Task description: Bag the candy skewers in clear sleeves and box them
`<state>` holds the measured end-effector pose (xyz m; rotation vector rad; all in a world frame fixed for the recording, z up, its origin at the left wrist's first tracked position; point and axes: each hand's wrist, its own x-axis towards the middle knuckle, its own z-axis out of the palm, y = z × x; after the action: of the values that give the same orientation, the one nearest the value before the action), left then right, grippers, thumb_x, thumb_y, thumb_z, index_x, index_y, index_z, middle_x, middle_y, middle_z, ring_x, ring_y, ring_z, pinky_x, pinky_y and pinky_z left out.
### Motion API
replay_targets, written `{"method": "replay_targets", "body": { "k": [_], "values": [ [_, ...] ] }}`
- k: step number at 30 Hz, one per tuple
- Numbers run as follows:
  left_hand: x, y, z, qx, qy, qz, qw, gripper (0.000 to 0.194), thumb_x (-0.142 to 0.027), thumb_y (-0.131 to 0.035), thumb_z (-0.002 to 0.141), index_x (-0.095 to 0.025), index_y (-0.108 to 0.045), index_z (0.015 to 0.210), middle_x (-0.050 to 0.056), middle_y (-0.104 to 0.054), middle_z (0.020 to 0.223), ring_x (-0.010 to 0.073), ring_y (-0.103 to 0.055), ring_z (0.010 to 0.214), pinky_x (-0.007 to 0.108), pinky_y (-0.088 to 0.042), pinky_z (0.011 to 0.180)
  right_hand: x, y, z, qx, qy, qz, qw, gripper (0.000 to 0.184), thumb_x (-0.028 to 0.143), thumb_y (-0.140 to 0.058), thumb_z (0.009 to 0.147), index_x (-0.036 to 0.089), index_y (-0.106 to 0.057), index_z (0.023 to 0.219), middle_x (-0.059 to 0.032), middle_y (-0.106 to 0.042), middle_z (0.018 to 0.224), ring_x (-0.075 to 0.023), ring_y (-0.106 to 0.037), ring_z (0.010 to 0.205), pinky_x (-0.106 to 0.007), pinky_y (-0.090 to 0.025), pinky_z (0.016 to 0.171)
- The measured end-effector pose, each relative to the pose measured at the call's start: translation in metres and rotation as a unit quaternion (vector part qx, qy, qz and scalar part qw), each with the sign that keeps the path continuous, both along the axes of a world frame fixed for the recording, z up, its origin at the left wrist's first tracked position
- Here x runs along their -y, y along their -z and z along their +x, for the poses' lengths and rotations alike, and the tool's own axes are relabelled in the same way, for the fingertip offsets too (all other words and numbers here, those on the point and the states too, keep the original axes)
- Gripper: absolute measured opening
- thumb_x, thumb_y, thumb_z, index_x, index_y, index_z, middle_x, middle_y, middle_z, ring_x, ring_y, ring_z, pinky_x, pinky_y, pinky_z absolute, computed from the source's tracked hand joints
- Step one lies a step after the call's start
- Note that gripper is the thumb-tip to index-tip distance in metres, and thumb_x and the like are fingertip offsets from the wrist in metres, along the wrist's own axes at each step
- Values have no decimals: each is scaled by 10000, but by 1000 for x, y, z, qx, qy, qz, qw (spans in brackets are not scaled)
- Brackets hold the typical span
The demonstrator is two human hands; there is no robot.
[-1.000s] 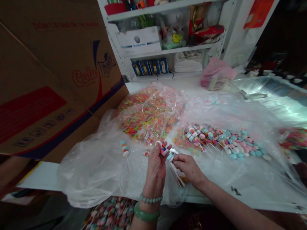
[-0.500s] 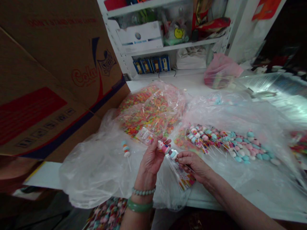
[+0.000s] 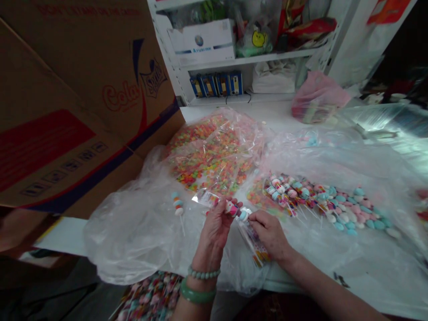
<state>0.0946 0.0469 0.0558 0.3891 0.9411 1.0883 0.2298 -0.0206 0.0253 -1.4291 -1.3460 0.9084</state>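
Pinching a candy skewer [image 3: 234, 208] between fingers and thumb, the left hand [image 3: 216, 227] seems to steady it above the bench [image 3: 63, 236], so that the right hand [image 3: 269, 234] can pinch a printed clear sleeve [image 3: 253, 243] against its pale blue sweet, near a heap of like skewers [image 3: 329, 203]

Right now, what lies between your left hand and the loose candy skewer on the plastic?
In the head view, only clear plastic sheeting lies between the left hand and the loose candy skewer.
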Motion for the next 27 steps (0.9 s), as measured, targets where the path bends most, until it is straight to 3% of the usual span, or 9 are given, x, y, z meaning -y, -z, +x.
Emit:
{"method": "replay_targets", "body": {
  "k": [2,4,9,13,16,21,24,27],
  "values": [
    [-2,7,-4,-8,-20,-3,1000,139,-244,-689,776,-113,-648,796,76,-687,782,187,-673,724,301,-558,682,2,3,3,136,-9,92,986,195,170,-439,860,180,-624,796,-40,-567,755,-174,-524,746,-281,-367,689],
    [-4,12,-6,-8,-40,-2,999,143,-231,-717,746,-111,-651,783,60,-682,750,161,-658,687,272,-549,652,3,3,4,207,-16,140,968,234,152,-395,902,176,-625,865,-52,-566,774,-174,-523,742,-278,-373,690],
    [-10,19,-8,-46,-107,38,993,272,-198,-828,565,-112,-643,745,18,-668,696,145,-649,656,236,-525,616,-3,2,2,216,-27,124,968,211,153,-419,900,178,-618,833,-38,-567,750,-163,-541,727,-265,-371,674],
    [-11,22,-10,-105,-107,44,988,364,-252,-847,516,-105,-658,790,22,-675,716,153,-649,652,255,-519,624,-11,1,2,124,-35,45,991,202,182,-448,853,178,-637,779,-28,-588,739,-159,-552,727,-266,-365,677],
    [-13,28,-13,-128,-89,31,987,360,-289,-849,510,-101,-639,734,0,-643,649,106,-593,562,215,-475,546,-16,1,2,-25,-38,-68,997,157,217,-498,767,178,-641,717,-4,-566,675,-142,-516,656,-249,-350,609],
    [-14,35,-12,-115,-104,22,988,404,-368,-846,512,-107,-617,719,-13,-618,627,98,-575,548,206,-453,524,-21,4,0,-268,-24,-239,933,163,300,-596,620,156,-624,691,51,-434,514,-77,-321,453,-219,-197,453],
    [-12,33,-8,-93,-96,44,990,401,-380,-836,542,-117,-622,756,11,-652,692,133,-625,614,237,-491,578,-23,6,-3,-305,-13,-281,910,196,328,-614,601,154,-608,691,60,-413,486,-69,-281,424,-221,-153,435],
    [-12,32,-8,-78,-67,52,993,379,-371,-829,572,-123,-629,778,25,-671,714,163,-656,643,255,-513,598,-21,7,-6,-228,-15,-235,945,125,285,-571,663,161,-592,664,42,-439,517,-89,-344,463,-227,-227,461]
  ]
}}
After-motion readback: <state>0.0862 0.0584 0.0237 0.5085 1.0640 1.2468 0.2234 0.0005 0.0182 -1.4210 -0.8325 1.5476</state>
